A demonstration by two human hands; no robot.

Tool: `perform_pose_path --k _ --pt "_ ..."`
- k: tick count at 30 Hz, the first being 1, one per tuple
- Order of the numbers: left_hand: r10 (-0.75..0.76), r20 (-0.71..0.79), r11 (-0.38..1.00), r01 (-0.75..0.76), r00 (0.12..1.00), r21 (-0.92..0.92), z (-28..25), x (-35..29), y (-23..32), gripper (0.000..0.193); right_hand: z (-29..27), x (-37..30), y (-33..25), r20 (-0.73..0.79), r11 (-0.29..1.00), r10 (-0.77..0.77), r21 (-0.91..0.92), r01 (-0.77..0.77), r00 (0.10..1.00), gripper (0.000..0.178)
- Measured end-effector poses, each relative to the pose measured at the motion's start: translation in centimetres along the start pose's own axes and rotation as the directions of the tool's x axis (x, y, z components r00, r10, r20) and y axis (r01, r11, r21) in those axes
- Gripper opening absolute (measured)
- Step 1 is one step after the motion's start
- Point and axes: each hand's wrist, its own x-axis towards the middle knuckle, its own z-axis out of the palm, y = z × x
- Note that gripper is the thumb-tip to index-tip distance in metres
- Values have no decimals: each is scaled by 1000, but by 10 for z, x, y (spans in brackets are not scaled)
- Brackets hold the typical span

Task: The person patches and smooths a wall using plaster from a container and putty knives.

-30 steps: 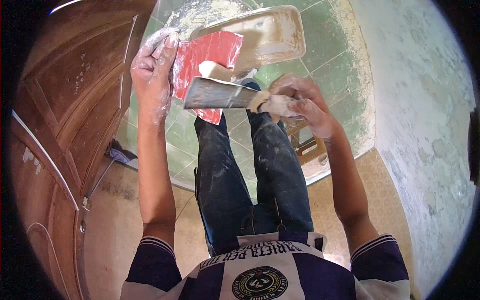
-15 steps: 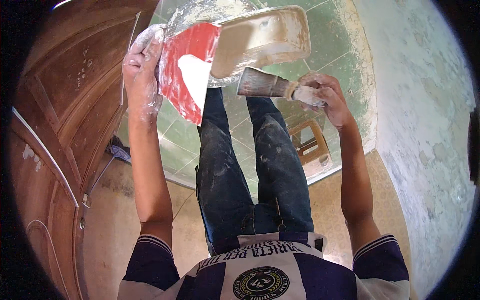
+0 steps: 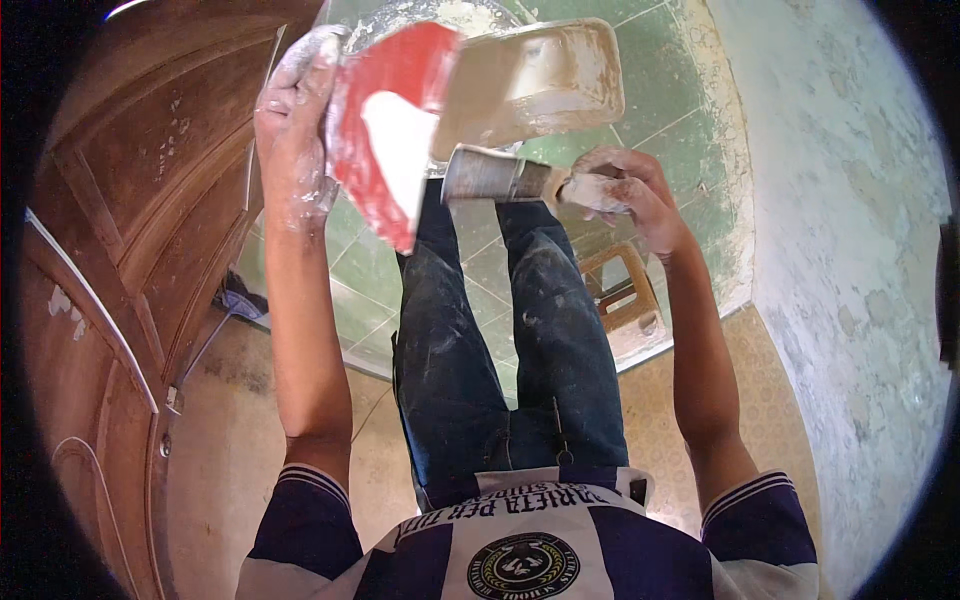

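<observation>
Head view: the left hand (image 3: pixel 298 110), in the upper left of the frame, has its grip closed around the left edge of a red sheet (image 3: pixel 395 65), thumb and fingers smeared with white. The sheet is held up in the upper left-centre, tapering toward a narrow lower end, its surface streaked white. 1 large lump of white paste (image 3: pixel 400 150) lies on its right half, reaching the right edge.

The right hand (image 3: pixel 640 195), right of upper centre, has its grip narrow around the handle of 1 scraper (image 3: pixel 490 177). The scraper lies nearly level, its broad grey blade pointing left; the blade's end is just beside the sheet's right edge, with a slim gap showing between the 2.

Behind them at the top centre sits a beige rectangular tray (image 3: pixel 612 72), coated with whitish residue. It overlaps a round, white-crusted container (image 3: pixel 455 14) at the top edge; whether the tray rests on it I cannot tell. Green floor tiles (image 3: pixel 680 150) spread around and below.

Right of centre, near the person's 2 legs in dark jeans (image 3: pixel 565 350), stands a brown object with openings (image 3: pixel 645 310). A wooden door (image 3: pixel 110 230) fills the left side, and a patchy pale wall (image 3: pixel 860 260) the right.
</observation>
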Motion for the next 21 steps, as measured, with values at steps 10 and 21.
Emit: perform_pose_path --k 10,21 --pt "37 -44 997 -34 998 75 19 -20 56 29 26 -61 -77 -356 988 -154 -70 138 922 41" --pt "-78 87 980 92 993 -174 77 -148 213 32 83 -175 -204 -391 916 -370 0 402 843 25"
